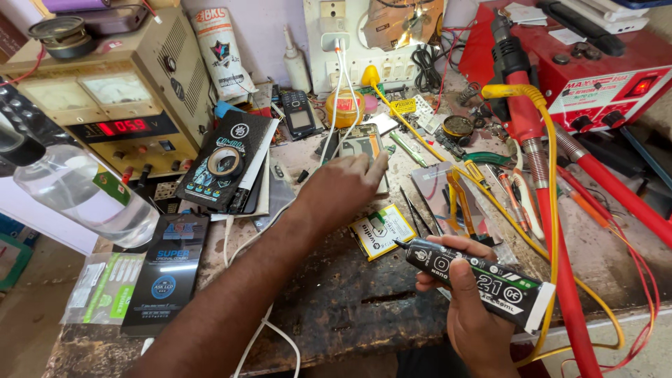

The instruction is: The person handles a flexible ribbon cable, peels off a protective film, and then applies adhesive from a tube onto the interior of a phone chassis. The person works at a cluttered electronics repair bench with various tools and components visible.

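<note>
At the far left, a clear plastic bottle (77, 185) lies tilted at the bench edge, just in front of a beige power supply unit (105, 105) with a red digital readout. Below the bottle, a black flat package (166, 269) and a clear packet with green print (105, 287) lie on the worn workbench (350, 301). Right of the power supply, a black box (222, 164) carries a roll of black tape (225, 162) on its top face.

The left hand (343, 185) reaches forward across the bench, palm down, fingers loosely curled and not gripping anything; its fingertips rest on an opened phone body (362, 143) lying flat near the bench centre. White cables (339, 91) run from a wall socket down to this area. A yellow round tin (344, 106) stands just behind the phone.

Below and right of the left hand, a flat battery with a yellow-and-white label (383, 229) lies on the bench, with black tweezers (416, 210) just beside it.

The right hand (476, 315) is closed around a black glue tube (476, 273), held near the front bench edge (nozzle pointing left, toward the battery).

At the right, a red hot-air handle (521, 91) and its red hose stand beside a red rework station (595, 63). A yellow cable (553, 196) loops past them.
</note>
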`<state>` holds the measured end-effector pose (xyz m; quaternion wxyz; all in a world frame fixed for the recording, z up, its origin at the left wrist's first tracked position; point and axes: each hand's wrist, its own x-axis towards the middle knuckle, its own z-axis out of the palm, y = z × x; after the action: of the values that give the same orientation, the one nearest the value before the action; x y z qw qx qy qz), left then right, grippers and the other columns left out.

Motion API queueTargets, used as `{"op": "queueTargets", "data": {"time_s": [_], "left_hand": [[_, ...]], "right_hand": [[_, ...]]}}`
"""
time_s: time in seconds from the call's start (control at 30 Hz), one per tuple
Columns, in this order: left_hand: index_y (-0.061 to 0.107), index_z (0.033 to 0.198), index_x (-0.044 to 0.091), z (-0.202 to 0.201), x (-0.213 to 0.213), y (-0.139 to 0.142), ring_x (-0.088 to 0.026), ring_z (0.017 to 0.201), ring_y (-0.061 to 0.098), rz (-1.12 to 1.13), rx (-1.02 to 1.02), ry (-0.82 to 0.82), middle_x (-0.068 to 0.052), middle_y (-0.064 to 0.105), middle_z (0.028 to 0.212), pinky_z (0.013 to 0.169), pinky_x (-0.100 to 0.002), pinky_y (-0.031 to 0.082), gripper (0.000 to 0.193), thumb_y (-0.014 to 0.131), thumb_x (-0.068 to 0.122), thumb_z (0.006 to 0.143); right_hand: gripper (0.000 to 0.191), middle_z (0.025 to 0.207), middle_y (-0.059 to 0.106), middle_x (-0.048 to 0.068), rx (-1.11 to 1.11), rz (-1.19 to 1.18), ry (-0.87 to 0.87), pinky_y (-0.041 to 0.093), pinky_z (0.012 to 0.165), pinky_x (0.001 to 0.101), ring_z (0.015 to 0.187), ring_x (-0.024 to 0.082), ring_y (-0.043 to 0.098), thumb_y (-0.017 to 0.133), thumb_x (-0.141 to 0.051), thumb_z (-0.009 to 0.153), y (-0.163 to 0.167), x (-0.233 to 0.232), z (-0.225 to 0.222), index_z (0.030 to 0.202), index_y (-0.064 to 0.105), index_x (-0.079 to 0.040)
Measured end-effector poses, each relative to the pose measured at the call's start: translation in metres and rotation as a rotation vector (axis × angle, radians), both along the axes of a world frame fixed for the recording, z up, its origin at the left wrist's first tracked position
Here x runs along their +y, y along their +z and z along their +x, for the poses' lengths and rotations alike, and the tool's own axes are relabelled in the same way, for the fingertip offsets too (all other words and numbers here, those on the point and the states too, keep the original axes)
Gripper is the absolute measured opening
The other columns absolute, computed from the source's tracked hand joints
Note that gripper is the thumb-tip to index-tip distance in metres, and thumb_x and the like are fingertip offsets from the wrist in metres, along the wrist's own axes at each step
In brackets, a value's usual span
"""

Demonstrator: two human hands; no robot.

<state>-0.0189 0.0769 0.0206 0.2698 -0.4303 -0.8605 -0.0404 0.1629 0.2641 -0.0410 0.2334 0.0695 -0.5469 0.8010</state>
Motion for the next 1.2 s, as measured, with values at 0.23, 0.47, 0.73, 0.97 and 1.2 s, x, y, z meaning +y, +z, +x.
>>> {"op": "queueTargets", "data": {"time_s": [0.23, 0.47, 0.73, 0.97, 1.2], "left_hand": [[0.052, 0.144, 0.0, -0.003, 0.0, 0.013, -0.029, 0.101, 0.067, -0.047, 0.223, 0.077, -0.014, 0.066, 0.109, 0.089, -0.042, 0.057, 0.057, 0.063, 0.009, 0.089], [0.057, 0.142, 0.007, 0.038, -0.005, 0.052, -0.032, 0.111, 0.07, 0.313, 0.283, 0.038, -0.015, 0.069, 0.123, 0.095, -0.04, 0.058, 0.055, 0.063, -0.004, 0.088], [0.057, 0.139, 0.003, 0.121, -0.036, 0.054, -0.017, 0.105, 0.071, 1.509, -0.532, -0.082, -0.01, 0.072, 0.115, 0.091, -0.027, 0.059, 0.043, 0.065, -0.006, 0.098], [0.046, 0.143, 0.009, 0.175, -0.063, 0.009, -0.015, 0.099, 0.066, 1.804, -0.971, 0.074, -0.012, 0.067, 0.119, 0.079, -0.029, 0.055, 0.057, 0.061, -0.004, 0.09], [0.05, 0.142, 0.006, 0.177, -0.082, -0.023, -0.016, 0.104, 0.069, 1.468, -1.282, 0.121, -0.011, 0.068, 0.118, 0.087, -0.028, 0.057, 0.056, 0.063, -0.004, 0.089]], "right_hand": [[0.037, 0.11, 0.073, 0.016, -0.155, 0.174, -0.042, 0.061, 0.077, 0.0332, 0.084, 0.018, 0.073, 0.062, -0.018, 0.1, 0.012, -0.001, 0.0, 0.129, 0.06, 0.004], [0.044, 0.122, 0.074, 0.015, -0.038, 0.551, 0.061, 0.056, 0.095, 0.0356, 0.108, 0.025, 0.071, 0.065, -0.016, 0.097, 0.037, 0.0, 0.007, 0.139, 0.061, -0.004], [0.044, 0.149, 0.055, 0.023, 0.292, 1.107, 0.225, 0.049, 0.107, 0.0438, 0.136, 0.042, 0.056, 0.059, -0.016, 0.101, 0.056, -0.009, 0.001, 0.144, 0.055, -0.005], [0.041, 0.121, 0.069, 0.022, 0.038, 0.881, 0.13, 0.052, 0.093, 0.0435, 0.109, 0.035, 0.066, 0.062, -0.014, 0.103, 0.059, -0.006, -0.039, 0.142, 0.059, -0.005], [0.036, 0.121, 0.07, 0.019, -0.055, 0.02, 0.006, 0.058, 0.075, 0.0349, 0.095, 0.023, 0.071, 0.059, -0.009, 0.104, 0.032, 0.015, -0.001, 0.138, 0.057, 0.002]]}}
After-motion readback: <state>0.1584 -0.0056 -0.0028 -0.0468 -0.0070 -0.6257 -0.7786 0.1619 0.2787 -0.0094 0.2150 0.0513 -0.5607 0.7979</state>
